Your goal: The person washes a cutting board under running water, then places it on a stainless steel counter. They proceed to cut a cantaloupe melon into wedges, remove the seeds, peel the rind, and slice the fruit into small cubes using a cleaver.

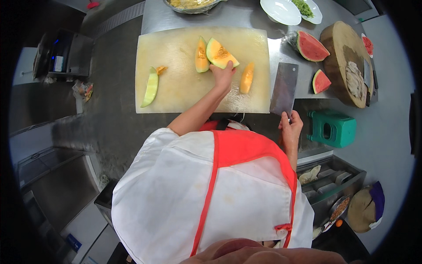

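Note:
My left hand [223, 76] grips a wide melon piece [220, 53], orange inside with green rind and seeds still in its hollow. Touching or nearly touching its left side is a narrower seeded melon wedge [201, 56]. My right hand [290, 125] holds a broad cleaver [285, 88] by its handle, its blade just past the right edge of the pale cutting board [178, 89]. A peeled orange melon slice [247, 78] lies to the right on the board. At the left are a strip of green rind [151, 88] and a small clump of seed pulp [161, 70].
Watermelon pieces [312, 47] sit on the steel table right of the board. Beyond them stands a round wooden chopping block [343, 43] with a cloth [355, 79] and another knife [367, 76]. White dishes [281, 12] and a covered bowl [193, 10] are behind. A green stool [333, 128] stands below.

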Demonstrator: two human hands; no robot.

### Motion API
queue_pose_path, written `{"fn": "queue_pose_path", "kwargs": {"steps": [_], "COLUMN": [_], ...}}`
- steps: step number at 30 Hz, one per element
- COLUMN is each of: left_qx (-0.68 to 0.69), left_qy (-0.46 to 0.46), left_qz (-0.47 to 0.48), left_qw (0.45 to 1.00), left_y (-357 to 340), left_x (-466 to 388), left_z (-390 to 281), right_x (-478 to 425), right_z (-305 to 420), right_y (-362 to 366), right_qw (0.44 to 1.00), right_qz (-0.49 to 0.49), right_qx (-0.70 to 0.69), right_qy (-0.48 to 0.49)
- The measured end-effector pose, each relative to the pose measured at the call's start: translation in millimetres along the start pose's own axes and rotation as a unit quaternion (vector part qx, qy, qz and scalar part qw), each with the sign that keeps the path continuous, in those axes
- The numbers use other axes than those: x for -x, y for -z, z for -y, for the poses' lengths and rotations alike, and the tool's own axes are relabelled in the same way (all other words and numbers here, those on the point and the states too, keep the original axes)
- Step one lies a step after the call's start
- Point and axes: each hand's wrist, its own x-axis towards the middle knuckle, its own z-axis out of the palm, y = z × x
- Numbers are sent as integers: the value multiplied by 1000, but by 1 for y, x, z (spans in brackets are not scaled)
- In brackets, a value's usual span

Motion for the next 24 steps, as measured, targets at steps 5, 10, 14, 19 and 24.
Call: {"fn": "queue_pose_path", "kwargs": {"steps": [5, 10, 14, 19, 24], "left_qx": [35, -4, 24, -193, -379], "left_qy": [-27, 72, 176, -86, -286], "left_qz": [25, 97, 120, -63, -65], "left_qw": [999, 993, 977, 975, 878], "left_y": [-29, -29, 45, 83, 82], "left_x": [-26, -18, 42, 7, -20], "left_z": [7, -12, -19, -8, -26], "right_x": [-7, -6, -4, -1, 3], "right_z": [0, 13, 24, 42, 53], "right_y": [-4, -14, -18, -38, -64], "right_qw": [999, 999, 997, 994, 990], "right_qz": [33, 47, 55, 86, 127], "right_qx": [5, 4, 1, -40, -31], "right_qy": [11, 26, 47, 56, 44]}}
